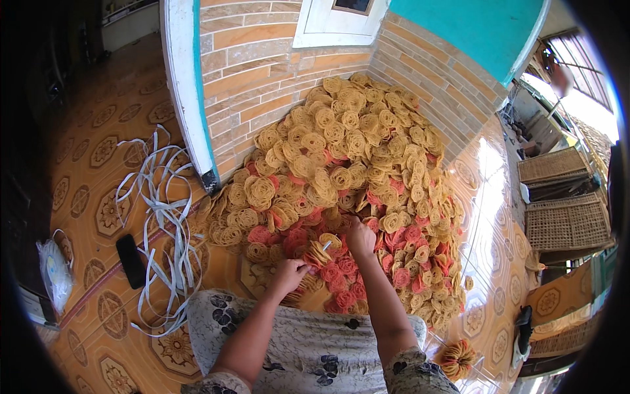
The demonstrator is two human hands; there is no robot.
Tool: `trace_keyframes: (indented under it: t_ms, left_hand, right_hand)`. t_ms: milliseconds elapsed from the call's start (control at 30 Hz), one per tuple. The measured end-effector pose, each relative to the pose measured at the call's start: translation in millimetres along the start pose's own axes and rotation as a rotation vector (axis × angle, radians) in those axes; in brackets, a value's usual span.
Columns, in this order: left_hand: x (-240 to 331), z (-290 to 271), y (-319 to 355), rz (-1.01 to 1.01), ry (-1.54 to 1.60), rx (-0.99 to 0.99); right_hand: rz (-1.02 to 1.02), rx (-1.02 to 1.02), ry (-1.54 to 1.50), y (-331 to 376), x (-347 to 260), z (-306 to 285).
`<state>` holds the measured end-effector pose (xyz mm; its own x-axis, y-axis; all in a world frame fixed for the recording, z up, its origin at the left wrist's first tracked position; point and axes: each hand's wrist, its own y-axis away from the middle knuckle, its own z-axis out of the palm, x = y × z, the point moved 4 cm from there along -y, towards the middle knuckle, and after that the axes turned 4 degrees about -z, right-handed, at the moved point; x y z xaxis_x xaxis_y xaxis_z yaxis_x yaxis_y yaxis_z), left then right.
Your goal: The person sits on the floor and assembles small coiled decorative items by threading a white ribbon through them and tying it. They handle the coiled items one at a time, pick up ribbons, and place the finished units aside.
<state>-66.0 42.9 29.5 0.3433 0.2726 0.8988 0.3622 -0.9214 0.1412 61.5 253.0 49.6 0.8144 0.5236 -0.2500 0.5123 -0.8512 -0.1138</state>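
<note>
A big heap of round, coiled, lacy crackers [351, 118], yellow and pink, fills the corner in front of me. My left hand [287, 277] is closed at the heap's near edge on a stack of yellow crackers [317, 255]. A pale strip end [326, 245] sticks up out of that stack. Farther forward and to the right, my right hand [360, 238] reaches down into the heap. Its fingertips point in among the crackers, and what they pinch, if anything, is hidden. Pink crackers [338, 272] lie between my two hands.
Long white straps [164, 223] lie tangled on the tiled floor at left, beside a black phone [131, 261]. A clear plastic bag [54, 272] sits farther left. A strung bundle of crackers [457, 360] rests at lower right. Brick walls back the heap; woven racks [567, 223] stand at far right.
</note>
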Motion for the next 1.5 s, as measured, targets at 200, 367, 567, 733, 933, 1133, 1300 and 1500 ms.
trace_keyframes:
  t_ms: [200,367,567,733,933,1133,1300,1500]
  left_hand:
    - [-1.9,5.4,-3.9,0.035,0.126,0.032]
    - [-5.1,4.4,-0.6,-0.021,0.031,0.022]
    - [-3.8,3.1,-3.7,0.062,-0.021,0.064]
    - [-1.2,5.9,-0.1,0.027,-0.069,0.005]
    - [-1.6,2.1,0.1,0.021,-0.067,0.020]
    - [-11.8,4.8,-4.2,-0.008,-0.084,0.050]
    - [-14.8,2.7,-4.8,-0.096,0.077,0.064]
    - [-4.4,-0.1,-1.0,-0.029,0.013,0.039]
  right_hand:
    - [0.056,0.022,-0.041,8.4,7.5,5.2]
    - [-0.134,0.214,0.035,18.1,-5.9,6.8]
    - [0.127,0.116,-0.591,37.3,2.5,-17.1]
    - [0.057,0.075,-0.727,54.8,-14.5,-40.2]
    - [0.077,0.158,-0.857,56.6,-23.8,-42.5]
    - [0.030,0.047,-0.865,47.3,-25.8,-34.9]
    - [-0.233,0.053,-0.414,40.3,-22.6,-21.9]
    - [-0.121,0.081,-0.402,33.7,-4.4,8.0]
